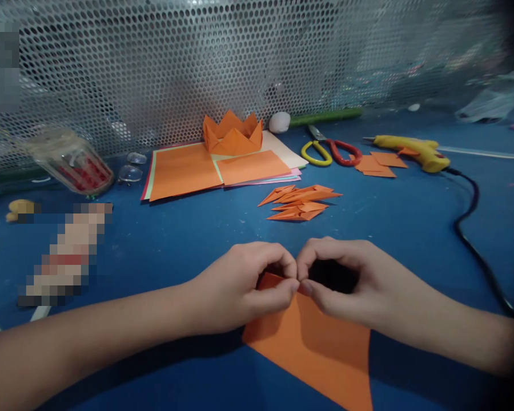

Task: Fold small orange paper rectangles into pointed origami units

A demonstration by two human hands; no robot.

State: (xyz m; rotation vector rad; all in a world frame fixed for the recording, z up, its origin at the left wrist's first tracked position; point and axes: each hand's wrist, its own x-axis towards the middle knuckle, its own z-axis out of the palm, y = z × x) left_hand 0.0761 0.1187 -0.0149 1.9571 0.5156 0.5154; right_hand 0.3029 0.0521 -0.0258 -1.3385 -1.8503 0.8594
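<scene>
Both of my hands pinch the upper edge of an orange sheet of paper [325,354], their fingertips meeting at one spot. My left hand [257,285] comes in from the left, thumb and forefinger closed on the paper. From the right, my right hand [346,279] grips it the same way. The sheet slants down toward the bottom of the view, and its pinched edge is partly hidden by my fingers. Just beyond my hands lie several folded orange paper pieces [300,201] with pointed ends.
Behind are a stack of coloured paper [184,171] with an orange paper crown [233,134] on it, scissors [332,149], small orange squares [377,165] and a yellow glue gun [411,149] with a black cord. A jar [75,162] and glasses [132,168] stand left. Perforated metal [154,68] borders the back.
</scene>
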